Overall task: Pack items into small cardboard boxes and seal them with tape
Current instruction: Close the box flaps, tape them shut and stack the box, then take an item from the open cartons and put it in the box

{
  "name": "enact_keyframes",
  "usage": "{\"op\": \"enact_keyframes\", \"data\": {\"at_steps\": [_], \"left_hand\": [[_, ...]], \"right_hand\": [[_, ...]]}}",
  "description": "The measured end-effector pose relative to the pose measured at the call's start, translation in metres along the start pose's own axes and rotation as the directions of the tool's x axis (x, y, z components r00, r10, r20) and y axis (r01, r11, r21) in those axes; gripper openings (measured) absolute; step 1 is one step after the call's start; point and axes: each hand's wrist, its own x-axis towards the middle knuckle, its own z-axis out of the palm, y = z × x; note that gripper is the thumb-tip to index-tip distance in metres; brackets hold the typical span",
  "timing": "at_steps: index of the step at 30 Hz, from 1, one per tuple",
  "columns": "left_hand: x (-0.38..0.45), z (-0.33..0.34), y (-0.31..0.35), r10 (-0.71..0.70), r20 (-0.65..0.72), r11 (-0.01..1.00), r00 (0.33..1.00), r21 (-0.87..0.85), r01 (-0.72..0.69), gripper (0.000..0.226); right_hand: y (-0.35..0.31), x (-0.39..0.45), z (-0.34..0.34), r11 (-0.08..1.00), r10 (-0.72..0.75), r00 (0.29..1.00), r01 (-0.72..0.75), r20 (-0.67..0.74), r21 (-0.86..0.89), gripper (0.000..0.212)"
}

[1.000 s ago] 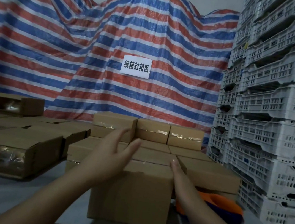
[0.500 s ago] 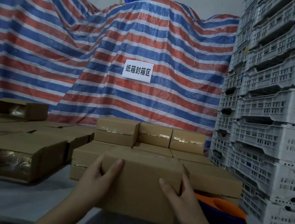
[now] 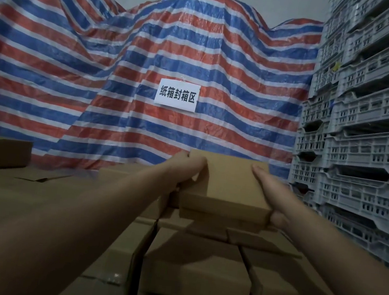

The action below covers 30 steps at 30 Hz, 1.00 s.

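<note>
A small closed cardboard box (image 3: 229, 186) is held out in front of me, above the far rows of stacked boxes (image 3: 198, 265). My left hand (image 3: 186, 168) grips its left end, fingers curled over the far corner. On the opposite side, my right hand (image 3: 273, 193) lies along the box with the thumb under the near corner. Both arms are stretched forward. The box's underside and whether it touches the boxes beneath are hidden.
More brown boxes (image 3: 4, 153) lie to the left, some with open flaps. A striped tarp (image 3: 150, 56) with a white paper sign (image 3: 176, 95) rises behind. Stacked grey plastic crates (image 3: 366, 134) wall off the right side.
Both hands took hold of the box at the table's near edge and carried it up and forward over the stack. The view has moved forward; the tape dispenser is out of sight.
</note>
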Motion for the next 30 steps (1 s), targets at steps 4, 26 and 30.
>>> {"op": "enact_keyframes", "data": {"at_steps": [4, 26, 30], "left_hand": [[0.047, 0.005, -0.014, -0.084, -0.019, 0.973, 0.996, 0.213, 0.086, 0.023], [0.071, -0.019, -0.061, 0.355, -0.028, 0.473, 0.934, 0.868, -0.153, 0.051], [0.056, -0.063, -0.046, 0.444, -0.099, 0.575, 0.891, 0.794, -0.198, 0.029]], "right_hand": [[0.019, 0.054, 0.008, 0.991, 0.126, 0.992, -0.127, -0.015, -0.044, 0.062], [0.032, 0.076, 0.06, 0.925, -0.144, 0.978, 0.079, -0.15, -0.371, 0.034], [-0.001, 0.054, 0.091, 0.727, -0.508, 0.858, 0.381, -0.074, -0.57, 0.017]]}}
